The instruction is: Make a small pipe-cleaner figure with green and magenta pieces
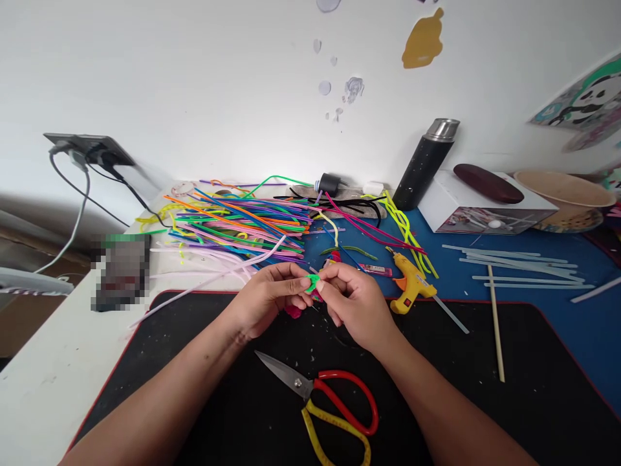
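My left hand and my right hand meet over the black mat, fingers pinched together. Between the fingertips sits a small bright green pipe-cleaner piece, with a bit of pink showing under the left fingers. Both hands are closed on this small piece. Scissors with one red and one yellow handle lie open on the mat just below my hands. A big heap of coloured pipe cleaners lies behind my hands.
A yellow glue gun lies right of my hands, with clear glue sticks and a wooden stick beyond. A black flask, a white box and a bowl stand at the back right. A wall socket with cables is on the left.
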The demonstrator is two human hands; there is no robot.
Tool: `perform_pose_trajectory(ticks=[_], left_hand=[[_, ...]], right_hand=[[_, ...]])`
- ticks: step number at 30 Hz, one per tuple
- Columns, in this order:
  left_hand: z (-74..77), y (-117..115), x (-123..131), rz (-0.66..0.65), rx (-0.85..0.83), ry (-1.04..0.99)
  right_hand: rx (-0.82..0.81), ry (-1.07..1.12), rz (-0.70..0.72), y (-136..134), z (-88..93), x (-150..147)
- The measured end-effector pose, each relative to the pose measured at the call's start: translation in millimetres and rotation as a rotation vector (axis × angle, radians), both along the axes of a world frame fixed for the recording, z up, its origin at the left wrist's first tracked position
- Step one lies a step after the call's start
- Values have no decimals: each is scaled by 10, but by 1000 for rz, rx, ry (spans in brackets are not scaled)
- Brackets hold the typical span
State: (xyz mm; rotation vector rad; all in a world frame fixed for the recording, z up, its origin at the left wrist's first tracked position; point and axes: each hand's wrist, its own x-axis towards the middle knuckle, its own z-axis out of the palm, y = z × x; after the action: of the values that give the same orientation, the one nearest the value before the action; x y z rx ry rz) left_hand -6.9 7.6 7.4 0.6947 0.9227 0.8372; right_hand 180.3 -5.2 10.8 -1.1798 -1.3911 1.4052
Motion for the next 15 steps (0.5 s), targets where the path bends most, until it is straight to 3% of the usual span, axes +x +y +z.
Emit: perform_pose_trajectory(ticks=[7,15], left_hand=[[34,-29,26,70,236,98],[37,-49,-10,47,361,212]], right_hand=[[-67,84,21,10,-22,-4],[-115,143,29,19,11,1]])
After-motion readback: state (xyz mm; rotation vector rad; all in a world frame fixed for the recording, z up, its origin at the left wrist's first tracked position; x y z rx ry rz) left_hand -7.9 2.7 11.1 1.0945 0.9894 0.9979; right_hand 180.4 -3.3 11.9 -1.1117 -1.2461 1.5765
